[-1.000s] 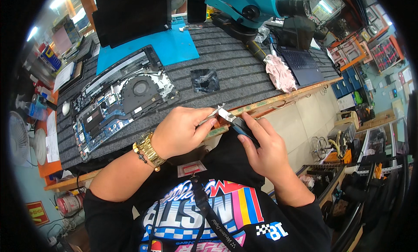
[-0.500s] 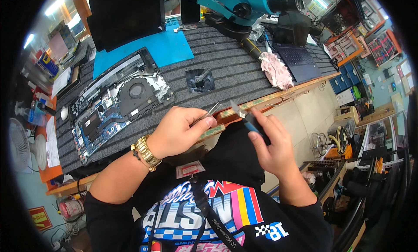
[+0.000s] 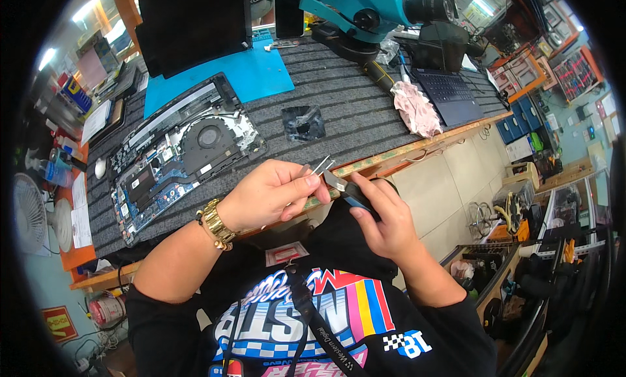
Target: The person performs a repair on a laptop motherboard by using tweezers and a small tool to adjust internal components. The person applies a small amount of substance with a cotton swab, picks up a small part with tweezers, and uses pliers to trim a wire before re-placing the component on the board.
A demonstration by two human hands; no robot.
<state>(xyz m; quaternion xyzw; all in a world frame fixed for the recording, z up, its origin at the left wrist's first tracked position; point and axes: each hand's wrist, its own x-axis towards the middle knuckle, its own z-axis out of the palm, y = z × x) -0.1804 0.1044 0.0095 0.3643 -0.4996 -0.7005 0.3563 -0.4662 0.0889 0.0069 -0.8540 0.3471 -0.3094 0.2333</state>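
My left hand (image 3: 277, 191) is closed in a pinch on a small, thin metal piece (image 3: 323, 164) with two narrow prongs that stick out past the fingertips. It looks like the tip end of tweezers, but most of it is hidden by the fingers. In my right hand (image 3: 388, 224) is a utility knife (image 3: 357, 198) with a blue and black handle. Its blade (image 3: 334, 180) points at the left fingertips and lies close against the prongs; whether they touch I cannot tell. Both hands are held above the bench's front edge.
An opened laptop base (image 3: 182, 155) with its fan and board bare lies left on the striped grey mat (image 3: 261, 126). Beyond are a blue mat (image 3: 274, 77), a dark square sheet (image 3: 303, 123), a teal microscope (image 3: 355, 12), a pink cloth (image 3: 415, 110) and another laptop (image 3: 450, 93).
My right hand has moved left with the utility knife, bringing the blade from apart to right beside the pronged metal piece. My left hand has shifted only slightly.
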